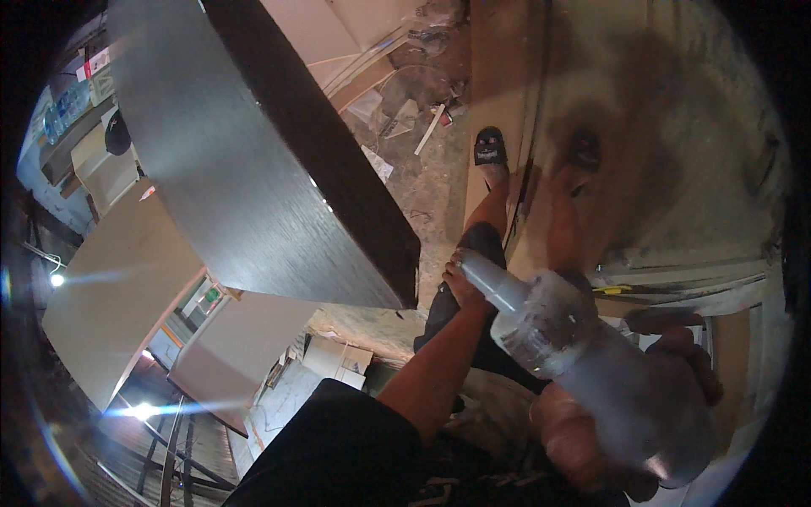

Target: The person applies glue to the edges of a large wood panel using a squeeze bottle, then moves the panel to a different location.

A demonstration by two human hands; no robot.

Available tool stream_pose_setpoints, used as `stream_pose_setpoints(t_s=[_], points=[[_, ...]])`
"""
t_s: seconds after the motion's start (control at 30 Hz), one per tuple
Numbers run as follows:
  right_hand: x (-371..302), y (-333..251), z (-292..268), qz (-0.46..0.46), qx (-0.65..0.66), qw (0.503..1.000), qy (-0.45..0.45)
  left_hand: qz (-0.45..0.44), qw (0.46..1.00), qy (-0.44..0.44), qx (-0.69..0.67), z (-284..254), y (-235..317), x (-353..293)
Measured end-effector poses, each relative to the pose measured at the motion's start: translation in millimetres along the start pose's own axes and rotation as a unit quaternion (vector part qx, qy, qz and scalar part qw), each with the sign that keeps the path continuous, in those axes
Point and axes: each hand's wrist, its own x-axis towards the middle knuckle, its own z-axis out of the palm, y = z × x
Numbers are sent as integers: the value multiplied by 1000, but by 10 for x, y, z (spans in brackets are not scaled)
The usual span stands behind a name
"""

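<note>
The person's right hand [629,422] is wrapped around a translucent plastic bottle [583,355], fingers curled over the far side of its body and the thumb pressed along the near side, so the hand is clamped on it. The bottle is tilted, its narrow nozzle pointing up and to the left toward the left hand [463,283]. It is held in the air close to the camera, above the person's legs, not resting on any surface.

The left arm reaches forward, and the left hand lies at the knee of dark shorts; whether its fingers are spread or closed cannot be told.

A large dark wood-grain board [245,160] tilts across the upper left, its near corner just beside the left hand. Below, a foot in a black sandal [490,148] stands on the dusty floor [422,177], beside a light wooden panel [498,76].
</note>
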Motion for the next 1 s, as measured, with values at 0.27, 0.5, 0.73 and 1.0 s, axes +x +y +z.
stream_pose_setpoints(t_s=[0.27, 0.5, 0.73, 1.0], points=[[33, 86, -14, 14, 9, 1000, -13, -39, 997, -72, -10, -591, 78, -125], [-53, 9, -47, 3, 7, 1000, -7, -33, 995, -94, 2, -629, 131, -116], [-92, -11, -56, 3, 11, 1000, -11, -43, 997, -71, 4, -458, 83, -78], [-24, 42, 5, -5, 4, 1000, -14, -29, 999, -39, -7, -324, 60, -83]])
